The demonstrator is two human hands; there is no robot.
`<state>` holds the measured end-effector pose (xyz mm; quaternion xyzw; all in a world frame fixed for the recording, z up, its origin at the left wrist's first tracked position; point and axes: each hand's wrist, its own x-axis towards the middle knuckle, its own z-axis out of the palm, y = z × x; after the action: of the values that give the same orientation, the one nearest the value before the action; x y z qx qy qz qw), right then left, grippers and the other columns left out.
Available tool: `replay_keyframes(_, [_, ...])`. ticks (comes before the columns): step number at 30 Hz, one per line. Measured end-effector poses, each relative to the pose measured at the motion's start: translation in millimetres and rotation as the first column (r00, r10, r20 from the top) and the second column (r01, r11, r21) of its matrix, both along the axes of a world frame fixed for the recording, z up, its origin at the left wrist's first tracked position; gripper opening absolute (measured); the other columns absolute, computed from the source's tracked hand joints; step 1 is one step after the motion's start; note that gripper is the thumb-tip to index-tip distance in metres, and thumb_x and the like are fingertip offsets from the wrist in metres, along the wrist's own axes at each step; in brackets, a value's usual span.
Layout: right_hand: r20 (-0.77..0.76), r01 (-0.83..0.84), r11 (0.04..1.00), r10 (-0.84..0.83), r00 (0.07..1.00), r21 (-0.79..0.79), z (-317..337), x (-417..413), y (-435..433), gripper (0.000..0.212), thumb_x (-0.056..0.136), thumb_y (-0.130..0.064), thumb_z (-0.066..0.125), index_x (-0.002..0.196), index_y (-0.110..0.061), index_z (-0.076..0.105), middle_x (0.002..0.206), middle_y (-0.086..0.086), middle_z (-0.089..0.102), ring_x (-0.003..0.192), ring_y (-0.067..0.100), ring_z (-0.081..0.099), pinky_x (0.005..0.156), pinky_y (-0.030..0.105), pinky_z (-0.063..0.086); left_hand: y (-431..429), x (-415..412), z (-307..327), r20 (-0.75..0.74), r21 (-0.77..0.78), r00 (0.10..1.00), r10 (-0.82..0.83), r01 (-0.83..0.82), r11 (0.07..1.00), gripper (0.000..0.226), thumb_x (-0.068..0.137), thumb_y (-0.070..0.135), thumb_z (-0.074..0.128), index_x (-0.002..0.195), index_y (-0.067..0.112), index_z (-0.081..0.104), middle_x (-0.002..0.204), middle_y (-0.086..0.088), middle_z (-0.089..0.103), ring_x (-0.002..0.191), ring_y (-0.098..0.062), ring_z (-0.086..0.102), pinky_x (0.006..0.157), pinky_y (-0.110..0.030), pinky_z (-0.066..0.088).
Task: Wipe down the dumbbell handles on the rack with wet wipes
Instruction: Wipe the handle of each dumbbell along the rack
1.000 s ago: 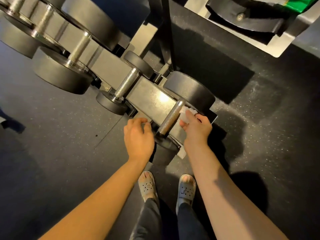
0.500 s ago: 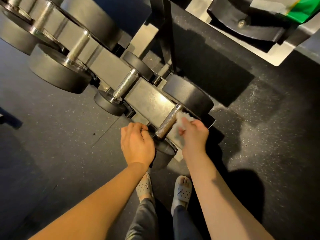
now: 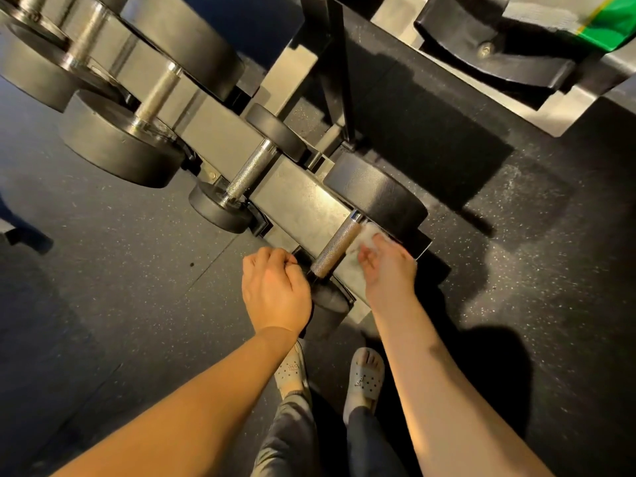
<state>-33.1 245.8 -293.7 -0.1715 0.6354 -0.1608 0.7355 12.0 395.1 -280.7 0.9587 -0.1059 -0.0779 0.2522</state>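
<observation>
Presently pinching a crumpled white wet wipe (image 3: 365, 236) in the curled fingertips of the right hand (image 3: 389, 270). Pressed against the right flank of the knurled dumbbell handle (image 3: 335, 247), toward its far end, just short of the far weight head (image 3: 378, 196). Seated at the right-hand end of the rack (image 3: 299, 204), with the near weight head (image 3: 330, 297) overhanging the front rail toward the feet. Positioned just left of that near head with the left hand (image 3: 275, 287), knuckles up, fingers curled under toward the rack edge, thumb just beside the near end of the handle; cannot tell whether gripping anything there. Ranged along the same rack to the left: a smaller dumbbell (image 3: 249, 172) with bare knurled grip, then a larger dumbbell (image 3: 151, 101) with broad black heads. Standing on dark speckled rubber flooring (image 3: 137, 287) in grey perforated clogs (image 3: 364, 376), toes pointed at the rack. Dressed in dark trousers (image 3: 292, 435). Visible at the upper right corner: a green panel (image 3: 616, 18), too cropped to identify further. Lit warmly from the left, with hard shadows cast rightward across the floor.
</observation>
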Motion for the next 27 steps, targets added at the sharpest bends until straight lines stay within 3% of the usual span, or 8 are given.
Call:
replay_keyframes(2, [0.037,0.030,0.996,-0.033,0.999,0.078,-3.5,9.9,-0.9,0.008,0.094,0.004,0.059,0.101,0.002,0.064,0.084,0.013,0.062,0.074,0.020,0.061,0.068,0.029,0.054,-0.1,0.2,-0.9,-0.003,0.014,1.000,0.002,-0.002,1.000,0.025,0.091,0.022,0.042,0.087,0.017,0.066,0.090,0.005,0.054,0.092,-0.010,0.034,0.079,-0.032,0.036])
replay_keyframes(6, [-0.034,-0.330,0.942,0.328,0.944,-0.061,-3.1,3.7,22.0,0.021,0.099,-0.004,0.055,0.092,-0.017,0.069,0.077,-0.002,0.056,0.067,0.009,0.048,0.058,0.021,0.041,-0.3,0.1,-0.6,-0.012,0.017,1.000,0.003,-0.003,1.000,0.024,0.090,0.022,0.043,0.086,0.017,0.066,0.091,0.001,0.057,0.093,-0.012,0.036,0.080,-0.035,0.039])
replay_keyframes(9, [-0.100,-0.554,0.830,0.547,0.831,-0.064,-0.9,-6.4,10.8,0.022,0.099,-0.001,0.053,0.087,-0.014,0.066,0.064,-0.003,0.047,0.055,0.010,0.036,0.042,0.018,0.031,0.1,-0.1,-0.4,-0.017,0.012,1.000,-0.002,0.002,1.000,0.024,0.089,0.022,0.042,0.085,0.017,0.066,0.091,0.001,0.057,0.093,-0.014,0.038,0.079,-0.037,0.040])
replay_keyframes(14, [0.113,-0.139,0.989,0.132,0.985,0.052,1.3,11.2,-2.4,0.033,0.095,0.012,0.041,0.071,-0.011,0.043,0.059,0.003,0.035,0.049,0.011,0.031,0.047,0.023,0.024,0.0,-0.2,1.7,-0.022,0.006,1.000,0.002,-0.002,1.000,0.024,0.089,0.022,0.042,0.086,0.016,0.066,0.091,0.000,0.058,0.093,-0.014,0.038,0.079,-0.037,0.041])
replay_keyframes(17, [-0.001,-0.346,0.932,0.348,0.937,-0.105,0.4,6.3,15.7,0.030,0.102,0.000,0.045,0.080,-0.015,0.058,0.057,-0.006,0.045,0.047,0.006,0.036,0.044,0.020,0.029,0.3,0.1,1.8,-0.026,0.003,1.000,-0.003,0.003,1.000,0.025,0.089,0.021,0.042,0.086,0.016,0.066,0.092,-0.002,0.059,0.094,-0.019,0.042,0.080,-0.039,0.042])
replay_keyframes(20, [-0.198,-0.647,0.725,0.616,0.762,-0.236,-6.7,-7.1,35.9,0.031,0.105,-0.016,0.048,0.077,-0.020,0.061,0.066,-0.007,0.053,0.059,0.007,0.045,0.051,0.019,0.036,-0.2,-0.5,1.6,-0.030,-0.013,0.999,0.012,-0.013,1.000,0.023,0.088,0.020,0.042,0.087,0.017,0.065,0.092,0.000,0.058,0.095,-0.019,0.043,0.081,-0.040,0.042])
replay_keyframes(24, [-0.403,-0.911,0.395,0.820,0.407,-0.117,-16.7,-8.6,49.7,0.020,0.099,-0.016,0.054,0.090,-0.005,0.068,0.087,0.010,0.067,0.083,0.027,0.063,0.071,0.036,0.052,0.6,-2.2,1.0,-0.032,-0.044,0.999,0.019,-0.020,0.999,0.023,0.089,0.019,0.041,0.090,0.017,0.064,0.091,0.005,0.055,0.093,-0.013,0.039,0.080,-0.037,0.040])
replay_keyframes(27, [-0.530,-0.988,0.002,0.844,0.084,-0.153,-1.4,-12.3,41.0,0.029,0.100,-0.025,0.051,0.078,-0.011,0.064,0.078,0.006,0.065,0.074,0.026,0.062,0.062,0.036,0.047,1.4,-2.2,1.3,-0.037,-0.053,0.999,0.023,-0.025,0.998,0.023,0.088,0.019,0.040,0.091,0.017,0.063,0.092,0.005,0.056,0.093,-0.011,0.036,0.079,-0.036,0.039])
